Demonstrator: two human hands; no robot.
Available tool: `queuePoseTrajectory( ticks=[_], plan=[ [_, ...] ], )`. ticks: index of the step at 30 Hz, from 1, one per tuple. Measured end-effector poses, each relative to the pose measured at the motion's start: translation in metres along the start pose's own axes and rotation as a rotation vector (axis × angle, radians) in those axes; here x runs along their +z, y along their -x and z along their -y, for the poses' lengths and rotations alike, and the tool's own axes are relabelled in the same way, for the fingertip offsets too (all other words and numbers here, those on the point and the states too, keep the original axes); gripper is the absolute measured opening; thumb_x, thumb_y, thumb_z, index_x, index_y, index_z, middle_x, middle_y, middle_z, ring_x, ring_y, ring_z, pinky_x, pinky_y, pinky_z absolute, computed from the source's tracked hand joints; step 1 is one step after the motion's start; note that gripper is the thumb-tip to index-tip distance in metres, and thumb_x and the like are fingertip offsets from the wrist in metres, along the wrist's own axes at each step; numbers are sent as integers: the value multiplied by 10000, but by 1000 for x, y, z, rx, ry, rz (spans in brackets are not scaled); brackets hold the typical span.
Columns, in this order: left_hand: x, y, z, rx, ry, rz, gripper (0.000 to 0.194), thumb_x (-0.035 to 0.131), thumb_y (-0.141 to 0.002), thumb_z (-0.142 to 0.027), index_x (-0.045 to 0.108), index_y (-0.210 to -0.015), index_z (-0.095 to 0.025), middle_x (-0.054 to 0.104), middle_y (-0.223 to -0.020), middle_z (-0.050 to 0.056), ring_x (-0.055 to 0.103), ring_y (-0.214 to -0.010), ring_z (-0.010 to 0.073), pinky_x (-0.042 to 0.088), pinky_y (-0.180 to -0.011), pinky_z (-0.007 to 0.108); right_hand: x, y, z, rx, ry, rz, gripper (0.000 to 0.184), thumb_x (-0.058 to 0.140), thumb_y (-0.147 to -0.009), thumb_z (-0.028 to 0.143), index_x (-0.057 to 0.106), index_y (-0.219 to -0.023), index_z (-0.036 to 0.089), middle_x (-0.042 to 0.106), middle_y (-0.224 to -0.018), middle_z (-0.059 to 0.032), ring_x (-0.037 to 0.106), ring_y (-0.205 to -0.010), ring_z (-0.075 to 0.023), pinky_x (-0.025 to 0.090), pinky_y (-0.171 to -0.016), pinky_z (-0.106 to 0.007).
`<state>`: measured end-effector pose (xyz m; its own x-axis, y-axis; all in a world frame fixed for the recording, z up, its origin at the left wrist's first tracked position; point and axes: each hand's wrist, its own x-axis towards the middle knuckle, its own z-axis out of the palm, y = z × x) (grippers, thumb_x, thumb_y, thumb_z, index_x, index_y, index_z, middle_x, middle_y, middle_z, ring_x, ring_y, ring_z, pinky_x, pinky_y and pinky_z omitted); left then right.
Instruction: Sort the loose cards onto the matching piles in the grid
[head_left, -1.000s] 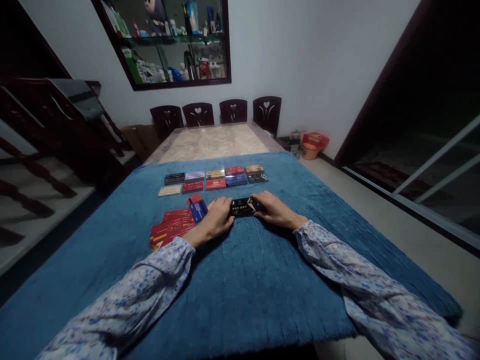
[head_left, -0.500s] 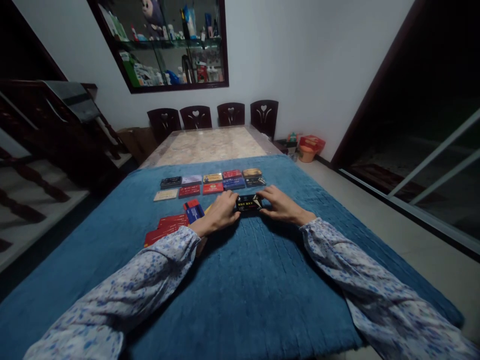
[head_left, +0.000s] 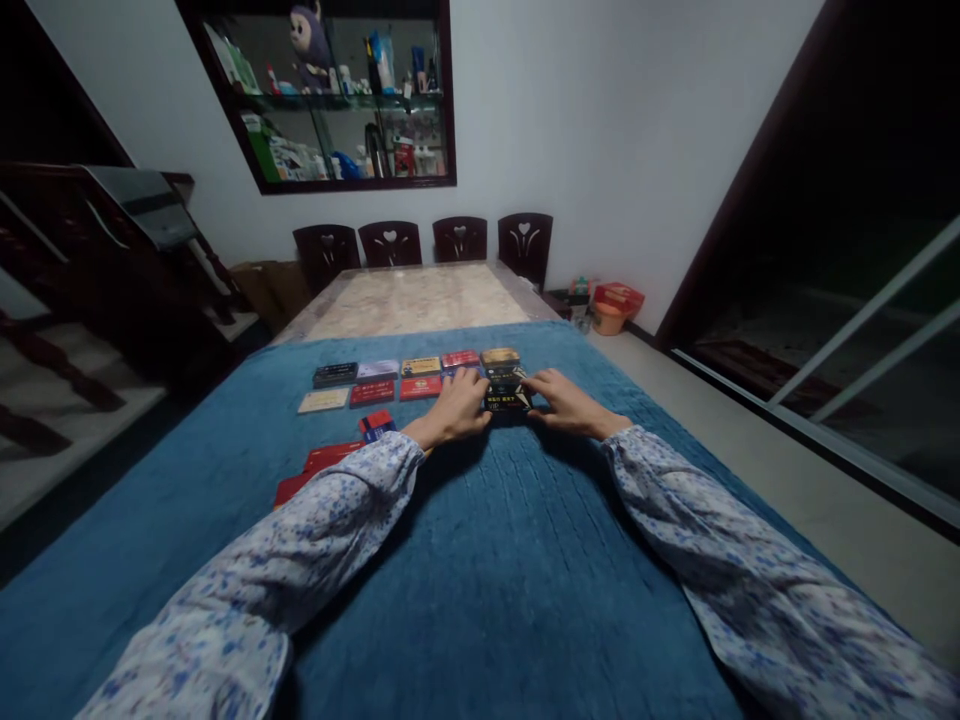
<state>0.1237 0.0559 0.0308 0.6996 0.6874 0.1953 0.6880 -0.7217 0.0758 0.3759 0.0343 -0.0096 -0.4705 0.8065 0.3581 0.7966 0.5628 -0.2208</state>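
A black card with yellow lettering and "VIP" on it [head_left: 508,398] is pinched at its two short ends between my hands. My left hand [head_left: 459,405] grips the left end, its fingers curled over a blue card stack that is mostly hidden. On the right end, my right hand [head_left: 566,402] closes with thumb and fingers. Just beyond the held card lies a gold card stack [head_left: 500,356]. Leftward in the rows are a red card stack [head_left: 421,387], a dark red stack [head_left: 373,392] and a cream card [head_left: 324,400].
Loose red cards [head_left: 330,458] and a red-and-blue card [head_left: 376,426] lie left of my left forearm, partly covered by the sleeve. A blue cloth [head_left: 510,560] covers the near part of the marble-topped table [head_left: 427,300]. Dark chairs [head_left: 460,240] stand at the far end.
Both hands have carried the black card slightly right and up to the right end of the card rows, against the black stack there. The view has tilted a little upward.
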Motion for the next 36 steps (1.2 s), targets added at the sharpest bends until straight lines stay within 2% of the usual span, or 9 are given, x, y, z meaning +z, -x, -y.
queuePoseTrajectory(
  ticks=[5, 13, 17, 20, 29, 36],
  plan=[
    [4, -21, 4, -16, 10, 1, 383, 659, -832, -254, 613, -1204, -178, 551, -1312, 185, 478, -1251, 386, 431, -1025, 593, -1, -15, -18, 35, 38, 24, 515, 734, -787, 227, 644, -1292, 196, 641, -1072, -118, 552, -991, -292, 491, -896, -466],
    [8, -47, 7, -46, -45, 50, 323, 599, -861, -237, 611, -1172, -147, 546, -1341, 217, 447, -1316, 402, 390, -1064, 640, -8, -36, -30, 125, 124, 110, 368, 742, -784, 210, 698, -1145, 151, 658, -1056, -128, 587, -1017, -288, 479, -882, -396],
    [13, -61, 8, -72, -58, 50, 375, 609, -835, -219, 606, -1202, -141, 546, -1366, 226, 440, -1315, 411, 363, -1071, 666, -11, -48, -35, 160, 182, 166, 333, 726, -797, 216, 707, -1118, 128, 678, -1048, -140, 610, -1011, -285, 474, -867, -357],
    [16, -70, 10, -101, -69, 57, 421, 620, -804, -198, 605, -1222, -155, 564, -1355, 212, 449, -1303, 402, 377, -1059, 644, -12, -56, -38, 169, 200, 184, 387, 725, -785, 216, 705, -1160, 122, 691, -1040, -137, 627, -1008, -282, 478, -863, -345],
    [25, -81, 16, -119, -84, 103, 445, 623, -775, -188, 629, -1218, -140, 587, -1363, 225, 459, -1310, 417, 360, -1073, 670, -10, -71, -45, 150, 236, 260, 314, 701, -776, 195, 723, -1083, 131, 735, -1025, -137, 674, -928, -255, 484, -826, -300],
    [28, -87, 18, -128, -95, 162, 445, 618, -784, -172, 636, -1227, -138, 601, -1364, 232, 441, -1356, 431, 366, -1074, 694, -13, -76, -41, 168, 235, 340, 306, 678, -780, 164, 725, -1078, 108, 751, -1053, -153, 690, -951, -268, 487, -815, -295]
  ],
)
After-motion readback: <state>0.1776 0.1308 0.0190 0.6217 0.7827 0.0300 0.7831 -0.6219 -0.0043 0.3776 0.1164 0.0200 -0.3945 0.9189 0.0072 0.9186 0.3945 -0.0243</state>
